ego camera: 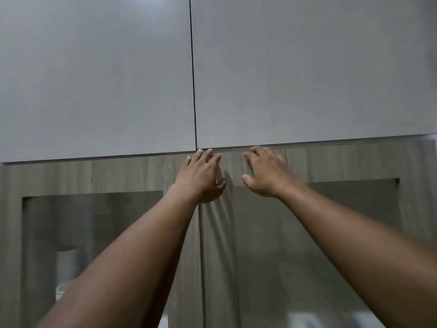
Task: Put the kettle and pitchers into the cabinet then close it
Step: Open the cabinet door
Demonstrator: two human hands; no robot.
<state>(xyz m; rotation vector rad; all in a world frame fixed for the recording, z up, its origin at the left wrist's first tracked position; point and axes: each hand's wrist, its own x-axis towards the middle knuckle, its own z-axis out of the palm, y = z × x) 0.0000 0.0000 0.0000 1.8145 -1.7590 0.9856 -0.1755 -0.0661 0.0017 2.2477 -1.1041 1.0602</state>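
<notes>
Two wood-grain cabinet doors with glass panes fill the lower half of the view, the left door (132, 174) and the right door (343, 162), and both look shut. My left hand (201, 178) lies flat with fingers spread on the top rail, close to the seam between the doors. My right hand (267, 174) rests on the right door's top rail, its fingertips at the upper edge. Neither hand holds anything. Behind the left glass a pale container (67, 268) shows dimly. I cannot make out a kettle or pitchers.
Above the wood doors hang two plain grey upper cabinet doors (94, 79), shut, with a thin vertical gap (194, 91) between them. Both my forearms stretch up from the bottom of the view.
</notes>
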